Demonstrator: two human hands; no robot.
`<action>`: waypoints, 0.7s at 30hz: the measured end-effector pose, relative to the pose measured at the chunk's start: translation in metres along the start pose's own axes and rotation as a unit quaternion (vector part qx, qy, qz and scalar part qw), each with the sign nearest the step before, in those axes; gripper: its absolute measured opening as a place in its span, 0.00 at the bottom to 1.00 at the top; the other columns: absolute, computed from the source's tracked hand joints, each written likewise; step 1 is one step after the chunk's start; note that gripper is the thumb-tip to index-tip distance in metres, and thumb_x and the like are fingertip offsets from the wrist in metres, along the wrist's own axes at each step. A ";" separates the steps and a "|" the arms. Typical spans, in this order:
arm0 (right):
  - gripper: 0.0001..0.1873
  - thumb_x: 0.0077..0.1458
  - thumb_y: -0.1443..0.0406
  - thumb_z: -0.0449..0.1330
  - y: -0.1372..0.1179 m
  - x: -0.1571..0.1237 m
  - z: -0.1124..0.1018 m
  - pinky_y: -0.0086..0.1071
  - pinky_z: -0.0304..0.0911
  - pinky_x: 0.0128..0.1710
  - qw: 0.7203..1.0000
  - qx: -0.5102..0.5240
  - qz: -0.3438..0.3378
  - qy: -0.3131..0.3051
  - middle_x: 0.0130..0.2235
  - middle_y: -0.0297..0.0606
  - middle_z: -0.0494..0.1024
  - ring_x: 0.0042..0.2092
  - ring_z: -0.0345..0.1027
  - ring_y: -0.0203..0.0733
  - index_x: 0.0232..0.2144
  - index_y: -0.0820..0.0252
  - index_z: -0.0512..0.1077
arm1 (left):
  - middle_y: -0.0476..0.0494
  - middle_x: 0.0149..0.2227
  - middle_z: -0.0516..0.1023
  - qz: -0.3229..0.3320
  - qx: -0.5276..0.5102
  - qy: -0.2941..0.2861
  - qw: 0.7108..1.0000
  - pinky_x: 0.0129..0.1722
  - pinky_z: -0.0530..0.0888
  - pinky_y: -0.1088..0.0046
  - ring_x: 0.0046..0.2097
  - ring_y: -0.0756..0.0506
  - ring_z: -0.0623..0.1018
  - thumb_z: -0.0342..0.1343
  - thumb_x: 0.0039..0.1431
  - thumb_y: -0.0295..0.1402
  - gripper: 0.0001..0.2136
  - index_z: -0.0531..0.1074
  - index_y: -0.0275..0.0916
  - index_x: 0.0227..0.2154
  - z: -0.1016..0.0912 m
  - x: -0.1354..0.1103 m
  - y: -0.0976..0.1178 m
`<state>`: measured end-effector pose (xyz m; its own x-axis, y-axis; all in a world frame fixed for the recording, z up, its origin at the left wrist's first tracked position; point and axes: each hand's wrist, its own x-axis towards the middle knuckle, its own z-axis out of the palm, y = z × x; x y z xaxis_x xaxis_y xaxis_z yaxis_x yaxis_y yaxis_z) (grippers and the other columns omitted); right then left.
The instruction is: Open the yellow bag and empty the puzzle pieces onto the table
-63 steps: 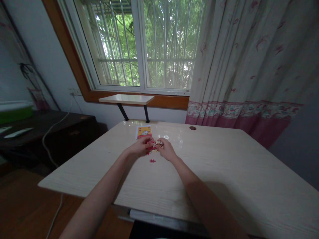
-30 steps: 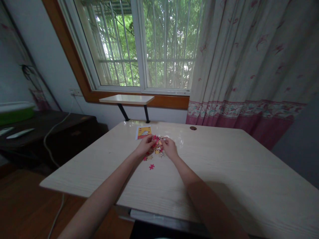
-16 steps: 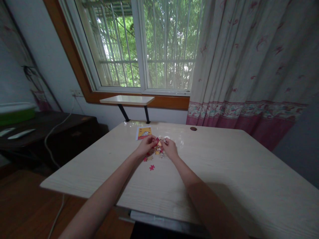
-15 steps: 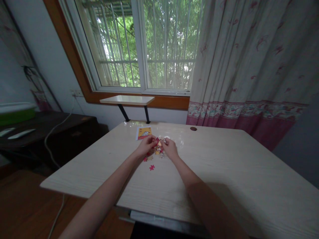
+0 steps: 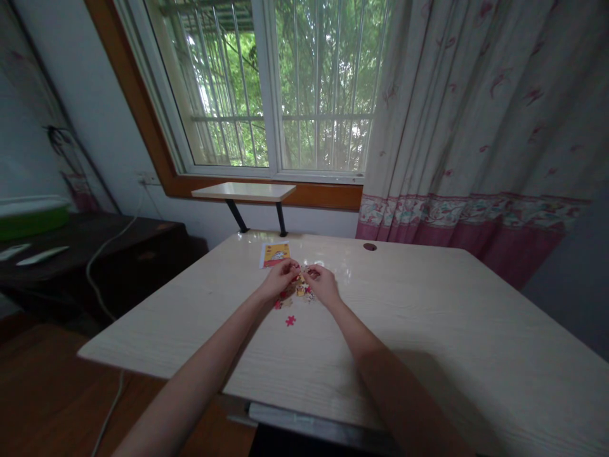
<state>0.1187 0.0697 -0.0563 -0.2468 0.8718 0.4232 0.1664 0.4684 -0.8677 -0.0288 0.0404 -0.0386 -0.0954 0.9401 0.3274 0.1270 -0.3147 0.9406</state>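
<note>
Here both hands pinch small, knobbly puzzle pieces [image 5: 301,289].

I note a pale wood table [image 5: 428,330] under a barred window [image 5: 285,89] with green daylight, flowered curtain [image 5: 476,127] at right, dark cabinet [image 5: 95,247] at left, brown floor [image 5: 47,393].

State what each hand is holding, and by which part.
Both the left hand and right hand pinch at the pile of small red and yellow jigsaw pieces with their fingertips; which piece, and by which edge, cannot be told.
</note>
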 end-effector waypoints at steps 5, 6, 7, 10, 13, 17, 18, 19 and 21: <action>0.13 0.45 0.64 0.58 0.000 0.000 0.000 0.28 0.65 0.32 1.000 0.001 -0.006 0.006 0.30 0.34 0.77 0.30 0.68 0.36 0.36 0.59 0.73 | 0.52 0.22 0.67 -0.020 -0.009 0.004 1.000 0.25 0.65 0.77 0.25 0.52 0.67 0.64 0.42 0.39 0.12 0.69 0.37 0.24 0.000 0.001 -0.001; 0.13 0.45 0.64 0.58 0.000 0.000 0.000 0.28 0.65 0.32 1.000 0.002 -0.005 0.007 0.30 0.33 0.77 0.30 0.68 0.36 0.36 0.59 0.73 | 0.52 0.21 0.67 -0.027 -0.012 0.002 1.000 0.24 0.64 0.77 0.24 0.53 0.67 0.64 0.42 0.40 0.13 0.69 0.37 0.24 0.000 0.000 -0.001; 0.13 0.45 0.63 0.58 0.000 0.000 -0.001 0.28 0.65 0.32 1.000 0.004 -0.005 0.008 0.30 0.33 0.77 0.29 0.68 0.36 0.37 0.59 0.72 | 0.53 0.21 0.66 -0.034 -0.015 -0.001 0.999 0.23 0.63 0.77 0.22 0.53 0.66 0.63 0.43 0.41 0.13 0.69 0.37 0.24 0.000 0.000 0.000; 0.13 0.46 0.62 0.58 -0.001 -0.001 -0.001 0.28 0.64 0.32 1.000 0.025 0.000 0.004 0.28 0.33 0.76 0.29 0.68 0.36 0.37 0.60 0.72 | 0.54 0.19 0.65 -0.051 -0.022 -0.010 0.998 0.19 0.60 0.78 0.19 0.54 0.64 0.62 0.45 0.44 0.15 0.69 0.37 0.26 0.001 -0.002 0.001; 0.13 0.48 0.61 0.57 0.001 0.000 0.000 0.28 0.64 0.30 0.998 0.057 0.023 -0.003 0.26 0.32 0.75 0.27 0.68 0.36 0.36 0.61 0.71 | 0.53 0.21 0.67 -0.047 -0.028 -0.014 0.998 0.20 0.61 0.79 0.21 0.54 0.65 0.63 0.44 0.44 0.15 0.69 0.37 0.27 0.001 -0.003 0.002; 0.14 0.48 0.60 0.57 0.004 0.001 0.002 0.26 0.62 0.27 0.996 0.081 0.043 -0.002 0.23 0.31 0.74 0.25 0.66 0.35 0.37 0.61 0.71 | 0.53 0.23 0.67 -0.033 -0.031 -0.017 0.999 0.24 0.64 0.79 0.24 0.53 0.67 0.65 0.41 0.41 0.15 0.69 0.38 0.28 0.001 -0.001 0.002; 0.14 0.48 0.60 0.57 0.004 0.001 0.002 0.26 0.61 0.26 0.996 0.083 0.044 -0.003 0.23 0.30 0.73 0.24 0.66 0.35 0.37 0.61 0.71 | 0.53 0.23 0.67 -0.032 -0.031 -0.018 0.999 0.24 0.64 0.79 0.25 0.53 0.68 0.66 0.41 0.40 0.15 0.69 0.38 0.29 0.001 -0.001 0.002; 0.14 0.48 0.60 0.57 0.005 0.002 0.002 0.26 0.60 0.26 0.995 0.085 0.046 -0.006 0.22 0.30 0.73 0.24 0.65 0.34 0.37 0.61 0.70 | 0.53 0.24 0.68 -0.031 -0.031 -0.019 0.999 0.25 0.64 0.79 0.26 0.53 0.68 0.66 0.41 0.40 0.15 0.69 0.38 0.29 0.001 -0.001 0.002; 0.15 0.48 0.60 0.57 0.005 0.002 0.002 0.26 0.60 0.25 0.995 0.090 0.049 -0.011 0.22 0.29 0.72 0.23 0.65 0.34 0.38 0.62 0.70 | 0.52 0.25 0.68 -0.033 -0.032 -0.022 0.999 0.25 0.65 0.79 0.26 0.53 0.69 0.66 0.41 0.40 0.15 0.69 0.37 0.28 0.001 -0.002 0.002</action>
<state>0.1171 0.0735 -0.0606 -0.2595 0.9079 0.3293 0.0183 0.3456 -0.9382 -0.0274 0.0381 -0.0376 -0.0586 0.9631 0.2626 0.0585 -0.2593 0.9640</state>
